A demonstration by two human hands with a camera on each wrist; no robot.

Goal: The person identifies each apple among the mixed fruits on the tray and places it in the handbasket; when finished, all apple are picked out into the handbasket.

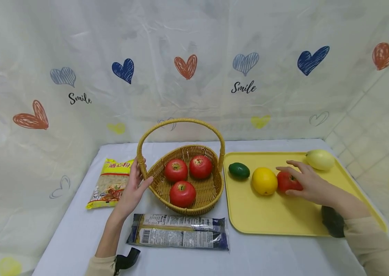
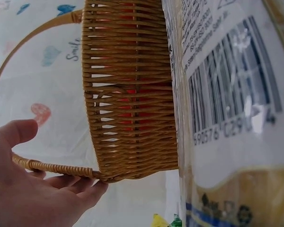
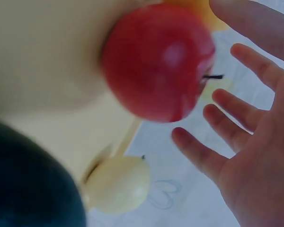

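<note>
My left hand (image 1: 133,189) is at the left foot of the wicker basket's (image 1: 158,188) tall handle (image 2: 61,169). Its fingers lie behind the handle and touch it; the thumb stands apart on the near side. Three red apples (image 1: 182,194) sit inside the basket. Over the yellow tray (image 1: 249,222), my right hand (image 1: 306,184) is spread above another red apple (image 3: 158,64). In the right wrist view a gap shows between its fingers and that apple. A round yellow-orange fruit (image 1: 264,181) lies against this apple's left side.
A small dark green fruit (image 1: 239,170) and a pale yellow pear-like fruit (image 1: 320,160) lie on the tray. Beneath the right wrist is a dark rounded object (image 1: 332,222). A pasta bag (image 1: 109,184) lies left of the basket, a long plastic-wrapped pack (image 1: 178,232) in front. Behind hangs a patterned sheet.
</note>
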